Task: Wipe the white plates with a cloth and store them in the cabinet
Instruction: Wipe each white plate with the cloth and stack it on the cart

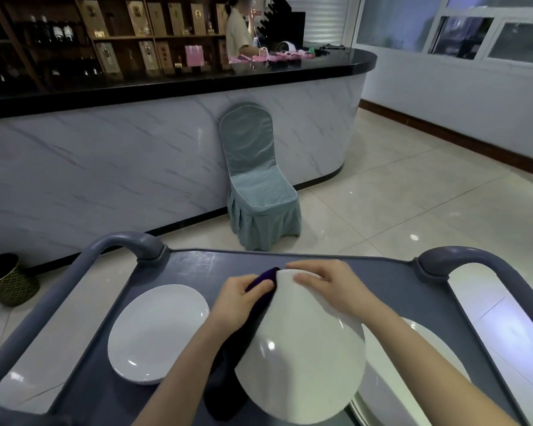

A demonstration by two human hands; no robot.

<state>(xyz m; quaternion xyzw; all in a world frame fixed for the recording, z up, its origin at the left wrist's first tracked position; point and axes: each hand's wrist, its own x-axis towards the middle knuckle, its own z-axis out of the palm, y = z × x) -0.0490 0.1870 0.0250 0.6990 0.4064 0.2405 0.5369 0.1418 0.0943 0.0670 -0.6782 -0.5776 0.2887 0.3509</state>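
I hold a white plate tilted up over the grey cart top. My right hand grips its far rim from above. My left hand clasps a dark purple cloth against the plate's left edge; the cloth hangs down along the plate. A second white plate lies flat on the cart to the left, seemingly atop another. More white plates sit at the right, partly hidden by my right arm.
The cart has raised grey handles at the left and right. Beyond it a covered chair stands against a marble counter. A dark bin sits on the floor at the left. A person stands behind the counter.
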